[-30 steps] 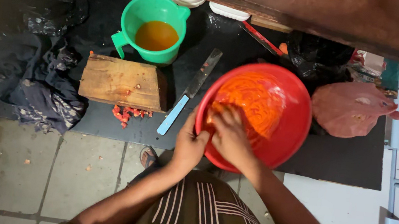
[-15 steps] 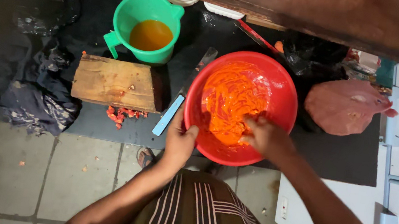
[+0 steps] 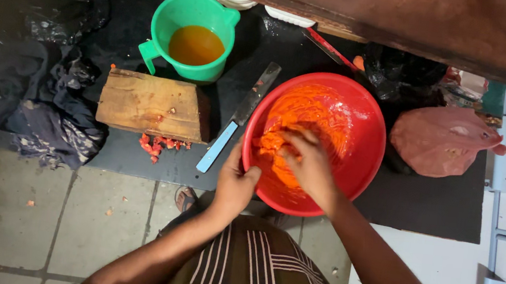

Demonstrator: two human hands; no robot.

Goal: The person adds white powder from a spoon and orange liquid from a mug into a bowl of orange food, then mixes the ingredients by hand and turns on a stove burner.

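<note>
The red bowl [image 3: 366,120] sits on a dark mat, holding orange mixture [image 3: 297,112]. The left hand [image 3: 234,184] grasps the bowl's near rim, thumb hooked over the edge. The right hand [image 3: 309,164] is inside the bowl, fingers curled into the mixture. Left of the bowl: a blue-handled knife [image 3: 236,118], then a wooden block [image 3: 152,105]. A green jug [image 3: 192,33] stands beyond the block

The person wears an olive-brown top with thin white stripes. Both arms are bare. No rings or watch show.
</note>
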